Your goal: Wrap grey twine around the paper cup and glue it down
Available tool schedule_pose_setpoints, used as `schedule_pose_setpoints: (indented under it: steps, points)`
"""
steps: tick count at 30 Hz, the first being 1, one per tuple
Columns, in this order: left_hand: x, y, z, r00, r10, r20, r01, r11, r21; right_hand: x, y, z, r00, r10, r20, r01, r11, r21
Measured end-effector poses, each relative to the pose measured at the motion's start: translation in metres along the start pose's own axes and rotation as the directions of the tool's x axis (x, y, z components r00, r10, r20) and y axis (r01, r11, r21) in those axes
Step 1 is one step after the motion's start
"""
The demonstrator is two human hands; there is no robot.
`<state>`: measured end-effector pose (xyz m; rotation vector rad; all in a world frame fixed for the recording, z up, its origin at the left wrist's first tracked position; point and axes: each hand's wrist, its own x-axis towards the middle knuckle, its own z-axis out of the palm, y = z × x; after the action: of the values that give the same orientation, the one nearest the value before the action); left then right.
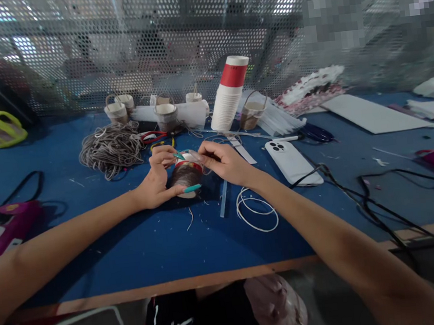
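A paper cup with a red band and grey-brown cord wound round it lies tilted above the blue table. My left hand is closed round the cup, its thumb along the near side and its fingers at the far end. At the cup's right side, my right hand pinches what looks like a thin strand of cord by the red band; the fingertips partly hide it. Behind my left hand lies a loose heap of grey cord. Red-handled pliers rest beside the heap.
A tall stack of paper cups stands behind my right hand. Several cord-wrapped cups line the back. To the right are a white phone, a white cord coil and black cables. A purple glue gun lies left, a glue stick in front.
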<state>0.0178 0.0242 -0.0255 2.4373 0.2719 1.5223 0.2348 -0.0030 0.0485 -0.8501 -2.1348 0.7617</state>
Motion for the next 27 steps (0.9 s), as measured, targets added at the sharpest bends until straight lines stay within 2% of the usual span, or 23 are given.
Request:
schedule_pose_setpoints:
  steps: [8,16,27]
  points:
    - [0.0012,0.0009,0.0010,0.999,0.027,0.024,-0.026,0.997,-0.070,-0.0002,-0.0010,-0.0039,0.997,0.054,0.053,-0.048,0.993,-0.109]
    - [0.0024,0.0047,-0.0013,0.996,0.006,0.084,0.001,0.997,-0.077,-0.0006,-0.0012,-0.0044,0.997,0.020,0.079,-0.013,0.996,-0.089]
    - [0.0021,0.0048,-0.0036,0.990,0.001,0.140,0.011,0.996,-0.084,-0.0007,-0.0012,-0.0032,0.995,0.033,0.090,-0.026,0.997,-0.074]
